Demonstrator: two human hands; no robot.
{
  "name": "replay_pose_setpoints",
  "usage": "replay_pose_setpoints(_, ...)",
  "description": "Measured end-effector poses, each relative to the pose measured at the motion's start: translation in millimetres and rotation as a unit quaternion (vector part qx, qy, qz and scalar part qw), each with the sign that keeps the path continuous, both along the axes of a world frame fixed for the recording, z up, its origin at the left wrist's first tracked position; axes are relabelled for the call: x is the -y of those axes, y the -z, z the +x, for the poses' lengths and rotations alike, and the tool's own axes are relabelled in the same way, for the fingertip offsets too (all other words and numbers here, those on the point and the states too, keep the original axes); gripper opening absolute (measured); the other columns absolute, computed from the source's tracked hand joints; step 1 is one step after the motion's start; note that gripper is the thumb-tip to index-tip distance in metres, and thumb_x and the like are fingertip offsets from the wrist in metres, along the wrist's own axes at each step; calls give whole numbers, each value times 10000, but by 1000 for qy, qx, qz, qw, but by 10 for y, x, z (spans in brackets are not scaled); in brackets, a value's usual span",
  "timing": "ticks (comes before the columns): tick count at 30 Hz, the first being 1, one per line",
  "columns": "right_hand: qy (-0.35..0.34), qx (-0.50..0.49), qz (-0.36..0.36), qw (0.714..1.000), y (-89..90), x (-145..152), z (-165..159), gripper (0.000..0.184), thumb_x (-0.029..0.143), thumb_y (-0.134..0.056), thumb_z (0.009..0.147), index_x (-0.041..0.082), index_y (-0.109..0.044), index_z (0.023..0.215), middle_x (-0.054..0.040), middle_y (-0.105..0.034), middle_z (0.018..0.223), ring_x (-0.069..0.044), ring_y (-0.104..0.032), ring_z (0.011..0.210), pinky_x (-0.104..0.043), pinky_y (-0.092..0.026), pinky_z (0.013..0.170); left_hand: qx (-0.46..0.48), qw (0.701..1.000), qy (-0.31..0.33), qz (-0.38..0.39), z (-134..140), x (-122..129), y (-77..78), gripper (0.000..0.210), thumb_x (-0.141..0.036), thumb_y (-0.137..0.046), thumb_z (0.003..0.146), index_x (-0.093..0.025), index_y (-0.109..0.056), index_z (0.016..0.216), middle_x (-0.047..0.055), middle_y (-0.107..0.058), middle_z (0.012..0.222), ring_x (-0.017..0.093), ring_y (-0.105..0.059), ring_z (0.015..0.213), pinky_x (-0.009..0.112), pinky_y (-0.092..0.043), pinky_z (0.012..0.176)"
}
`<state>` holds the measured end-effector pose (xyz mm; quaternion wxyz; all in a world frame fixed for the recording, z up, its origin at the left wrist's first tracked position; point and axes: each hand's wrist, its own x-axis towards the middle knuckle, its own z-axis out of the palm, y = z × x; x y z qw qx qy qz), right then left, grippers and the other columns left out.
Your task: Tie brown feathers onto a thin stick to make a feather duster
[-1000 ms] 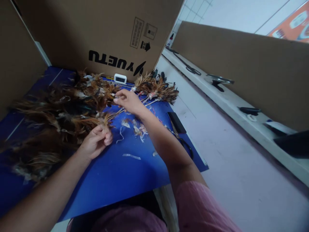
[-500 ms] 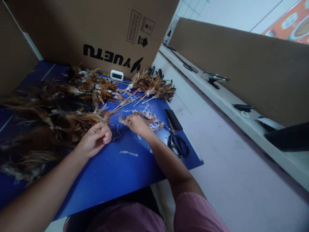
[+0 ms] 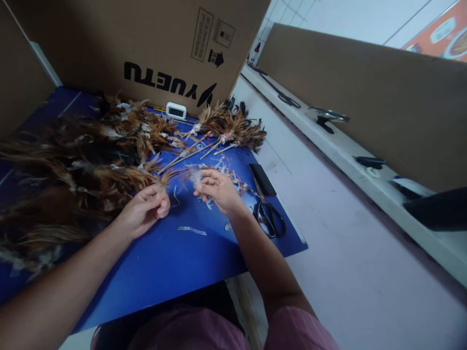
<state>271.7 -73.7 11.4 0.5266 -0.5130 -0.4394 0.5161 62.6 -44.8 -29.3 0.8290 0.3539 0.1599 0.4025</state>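
Note:
My left hand (image 3: 146,209) is closed in a pinch on the base of a small tuft of tan feathers (image 3: 165,179), beside the large heap of brown feathers (image 3: 109,180). A short way to the right, my right hand (image 3: 221,194) is closed on a wispy feather (image 3: 193,176) with pale fluff at its base. Under and behind that hand lies a litter of white and red scraps (image 3: 239,182). Feather bundles on thin sticks (image 3: 233,131) rest at the back. Black-handled scissors (image 3: 269,218) lie to the right of my right forearm.
A black flat object (image 3: 261,180) lies by the scissors. Near the front is a clear strip (image 3: 191,230) on the blue table (image 3: 164,272). A small white digital display (image 3: 176,111) stands before the big cardboard box (image 3: 146,39). Tools sit on the ledge (image 3: 346,150) at right.
My right hand has lifted and turned a little to the right, bringing a wispy feather up from the litter. My left hand keeps its pinch on the tuft, nearly unmoved.

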Motion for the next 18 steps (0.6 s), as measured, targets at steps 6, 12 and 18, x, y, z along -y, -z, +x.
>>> replay_pose_setpoints(6, 0, -47, -1, 999, 162, 72, -58, 271, 327, -795, 620, 186, -587, 721, -1, -667, 719, -146, -681, 685, -198, -464, 475, -22, 1000, -2, -11, 37, 43, 40, 236, -223, -815, 700, -119, -610, 645, 2, -595, 573, 74, -507, 464, 179, -404, 447)
replay_pose_setpoints(12, 23, -43, 76, 996, 205, 144, -214, 199, 326, -776, 669, 215, -618, 721, 14, -643, 709, -121, -615, 656, -229, -489, 525, -50, 998, 38, -29, 64, 103, 34, 249, -264, -820, 697, -106, -634, 645, 13, -607, 556, 69, -507, 433, 174, -426, 420)
replay_pose_setpoints(18, -22, -7, 100, 995, 146, 264, -293, 164, 326, -775, 698, 218, -679, 774, 2, -663, 736, -113, -573, 603, -260, -508, 538, -90, 993, 79, -15, 77, 143, 5, 258, -297, -830, 681, -100, -670, 630, 21, -608, 510, 76, -523, 422, 163, -442, 405)
